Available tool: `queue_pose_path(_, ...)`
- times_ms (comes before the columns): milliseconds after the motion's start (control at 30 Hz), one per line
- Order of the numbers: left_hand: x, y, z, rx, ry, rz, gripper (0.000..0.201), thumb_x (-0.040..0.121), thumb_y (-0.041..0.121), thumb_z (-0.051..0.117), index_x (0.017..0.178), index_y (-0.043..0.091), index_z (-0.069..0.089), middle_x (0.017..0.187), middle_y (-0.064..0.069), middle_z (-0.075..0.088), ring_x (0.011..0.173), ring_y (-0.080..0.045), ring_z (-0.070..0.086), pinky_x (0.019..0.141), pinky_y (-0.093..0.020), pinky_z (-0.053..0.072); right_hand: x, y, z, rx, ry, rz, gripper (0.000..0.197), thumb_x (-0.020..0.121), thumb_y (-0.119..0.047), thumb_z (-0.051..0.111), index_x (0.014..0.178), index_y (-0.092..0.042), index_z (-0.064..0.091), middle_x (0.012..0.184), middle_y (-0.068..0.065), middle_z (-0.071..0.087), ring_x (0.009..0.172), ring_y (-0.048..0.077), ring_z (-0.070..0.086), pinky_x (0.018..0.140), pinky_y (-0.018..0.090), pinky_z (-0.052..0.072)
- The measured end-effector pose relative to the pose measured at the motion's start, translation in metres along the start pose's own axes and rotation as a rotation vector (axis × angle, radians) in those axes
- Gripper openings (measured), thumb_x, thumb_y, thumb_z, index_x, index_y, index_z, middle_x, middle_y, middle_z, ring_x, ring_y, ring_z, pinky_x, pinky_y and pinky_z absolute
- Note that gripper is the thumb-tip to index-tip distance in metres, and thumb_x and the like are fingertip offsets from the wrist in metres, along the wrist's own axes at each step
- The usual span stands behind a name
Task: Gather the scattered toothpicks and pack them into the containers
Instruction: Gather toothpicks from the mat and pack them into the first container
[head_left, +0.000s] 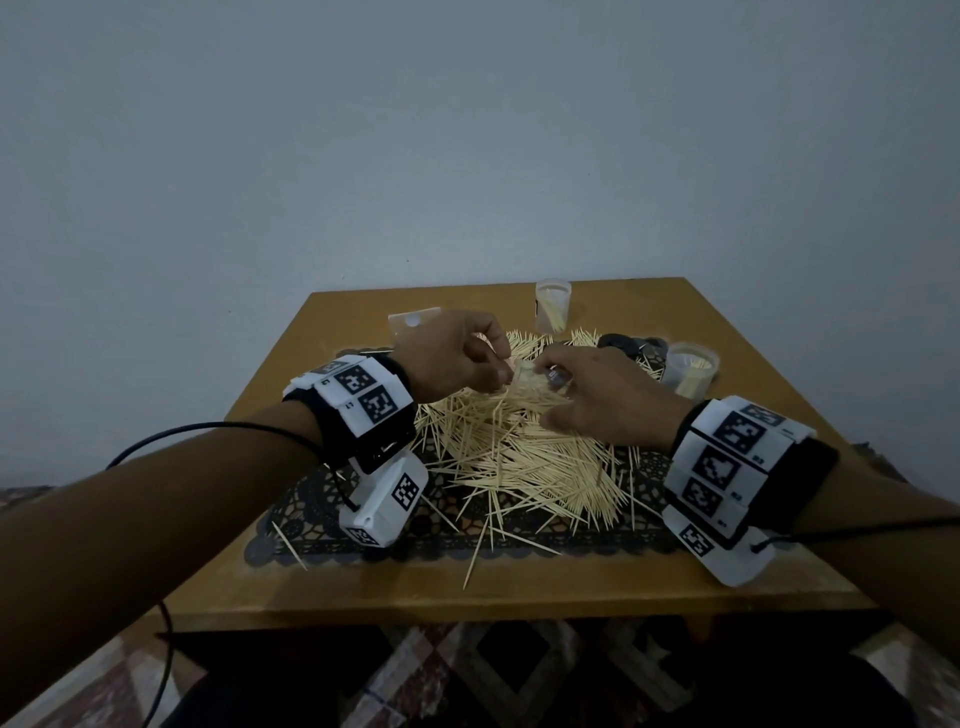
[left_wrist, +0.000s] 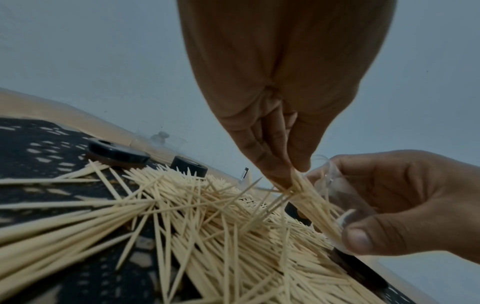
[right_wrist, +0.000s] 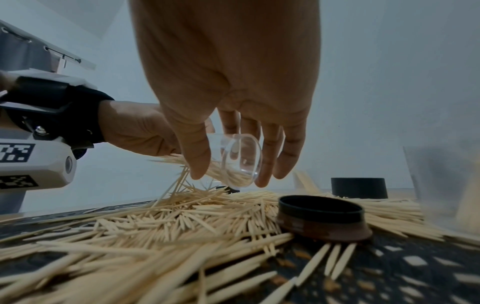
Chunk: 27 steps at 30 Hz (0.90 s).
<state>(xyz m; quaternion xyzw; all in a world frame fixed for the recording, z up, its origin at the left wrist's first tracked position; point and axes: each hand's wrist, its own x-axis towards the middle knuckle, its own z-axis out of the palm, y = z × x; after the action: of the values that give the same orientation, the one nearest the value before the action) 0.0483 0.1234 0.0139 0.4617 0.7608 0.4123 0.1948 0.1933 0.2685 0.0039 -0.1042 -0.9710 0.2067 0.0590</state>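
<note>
A big heap of pale toothpicks lies on a dark patterned mat. My right hand grips a clear plastic container tipped on its side above the heap, its mouth toward my left hand. My left hand pinches a bundle of toothpicks whose far ends are inside that container's mouth. A few toothpicks splay out of the bundle.
Two more clear containers with toothpicks stand at the back and back right. Black lids lie among the toothpicks. A clear flat piece lies at the back left. The wooden table stands against a plain wall.
</note>
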Motion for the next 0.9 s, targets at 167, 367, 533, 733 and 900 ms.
queue_pose_path(167, -0.001, 0.001, 0.005, 0.007, 0.062, 0.002, 0.039, 0.077, -0.003, 0.074, 0.106, 0.007, 0.051, 0.082, -0.009, 0.074, 0.079, -0.026, 0.072, 0.08, -0.046, 0.058, 0.001, -0.003, 0.002, 0.019, 0.002, -0.009, 0.054, 0.08, -0.028, 0.078, 0.127, -0.02, 0.053, 0.119, 0.001, 0.065, 0.092, 0.009, 0.054, 0.077, 0.023, 0.04)
queue_pose_path(367, -0.002, 0.004, 0.008, 0.063, 0.035, 0.025, 0.023, 0.083, -0.007, 0.059, 0.098, 0.01, 0.055, 0.079, 0.0, 0.075, 0.082, -0.026, 0.07, 0.08, -0.045, 0.054, 0.0, -0.003, 0.003, 0.02, 0.01, -0.019, 0.054, 0.079, -0.029, 0.079, 0.126, -0.02, 0.054, 0.116, 0.001, 0.065, 0.092, 0.009, 0.055, 0.077, 0.025, 0.042)
queue_pose_path(533, -0.007, -0.001, -0.005, 0.147, 0.098, 0.153, 0.033, 0.072, -0.008, 0.055, 0.085, 0.021, 0.065, 0.076, -0.006, 0.062, 0.069, -0.019, 0.058, 0.067, -0.038, 0.049, -0.002, 0.003, -0.001, 0.028, 0.015, -0.008, 0.055, 0.079, -0.03, 0.078, 0.127, -0.019, 0.054, 0.115, -0.001, 0.064, 0.089, 0.006, 0.054, 0.075, 0.022, 0.039)
queue_pose_path(733, -0.019, -0.005, -0.009, 0.485, -0.25, 0.127, 0.065, 0.07, -0.011, 0.052, 0.119, 0.031, 0.064, 0.121, 0.003, 0.05, 0.113, -0.011, 0.041, 0.095, -0.036, 0.036, -0.002, 0.002, 0.0, -0.018, -0.001, -0.013, 0.054, 0.08, -0.028, 0.078, 0.128, -0.02, 0.054, 0.12, -0.001, 0.063, 0.093, 0.007, 0.052, 0.077, 0.021, 0.037)
queue_pose_path(900, -0.02, -0.004, -0.01, 0.422, -0.214, 0.107, 0.062, 0.072, -0.009, 0.054, 0.12, 0.03, 0.058, 0.126, -0.003, 0.05, 0.115, -0.015, 0.044, 0.095, -0.043, 0.044, -0.003, 0.001, -0.001, 0.022, -0.001, -0.021, 0.055, 0.08, -0.028, 0.078, 0.128, -0.02, 0.054, 0.119, 0.0, 0.064, 0.094, 0.009, 0.055, 0.077, 0.023, 0.039)
